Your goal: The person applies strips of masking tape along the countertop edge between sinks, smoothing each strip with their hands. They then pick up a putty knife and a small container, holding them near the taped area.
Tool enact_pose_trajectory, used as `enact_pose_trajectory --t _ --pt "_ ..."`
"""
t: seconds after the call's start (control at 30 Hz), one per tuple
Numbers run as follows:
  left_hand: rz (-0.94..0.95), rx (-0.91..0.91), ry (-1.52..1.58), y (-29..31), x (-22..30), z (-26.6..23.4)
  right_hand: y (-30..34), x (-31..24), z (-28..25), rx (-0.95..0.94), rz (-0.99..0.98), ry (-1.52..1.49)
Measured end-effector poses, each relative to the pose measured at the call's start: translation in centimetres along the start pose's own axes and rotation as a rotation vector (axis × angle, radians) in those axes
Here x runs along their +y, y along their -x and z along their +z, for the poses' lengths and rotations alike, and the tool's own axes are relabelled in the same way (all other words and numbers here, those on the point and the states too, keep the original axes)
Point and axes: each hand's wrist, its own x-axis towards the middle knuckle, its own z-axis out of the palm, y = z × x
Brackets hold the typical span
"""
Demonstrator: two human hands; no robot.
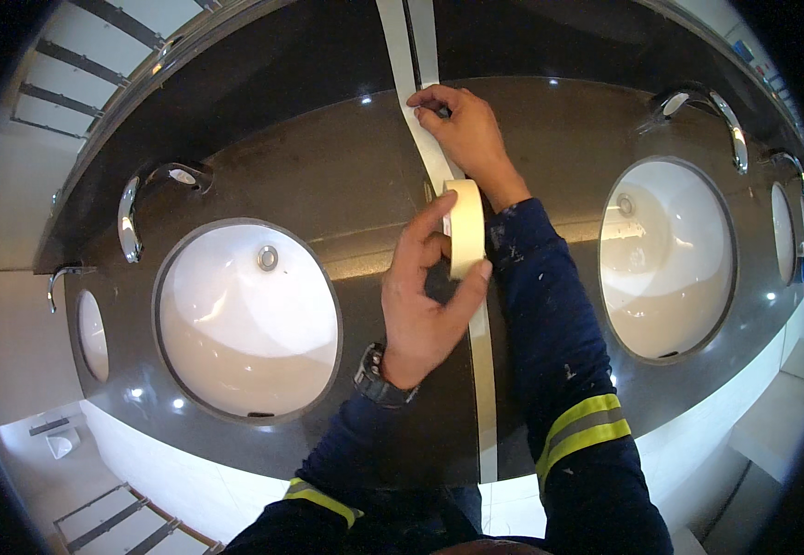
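My left hand (425,305), with a black watch at the wrist, is closed around a roll of cream masking tape (467,227), its thumb and fingers gripping the rim. From the roll a length of tape (431,153) runs up toward the back of the dark countertop (374,407). Farther off, my right hand (469,134) has its thumb and index finger pinched at that tape, where counter and backsplash meet. Another tape strip (485,398) lies along the counter toward the front edge. Two light strips (425,42) run up the dark backsplash with a narrow dark gap between them.
White oval basins are set in the counter: one on the left (245,342), another on the right (665,287), with smaller-looking ones beyond. Chrome faucets stand behind them, at left (131,217) and right (730,129). A mirror edge (134,88) curves along the back left.
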Motion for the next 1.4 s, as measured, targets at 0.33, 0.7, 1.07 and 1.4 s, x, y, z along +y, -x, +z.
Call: enact_pose_trajectory --t 0.33,0.7,1.07,1.4 --pt "0.166 0.270 0.170 -4.9 -0.4 1.4 -0.7 0.5 0.5 0.074 0.030 0.027" --pt "0.181 0.269 0.283 -5.3 -1.7 1.8 -1.0 0.2 0.6 0.079 0.038 0.051" --pt "0.131 0.157 0.279 -4.8 -1.5 1.6 -1.7 -0.3 0.5 -0.009 0.138 0.070" --pt "0.134 0.153 0.296 -4.9 -1.6 1.5 -2.6 -0.2 0.9 0.036 0.126 0.012"
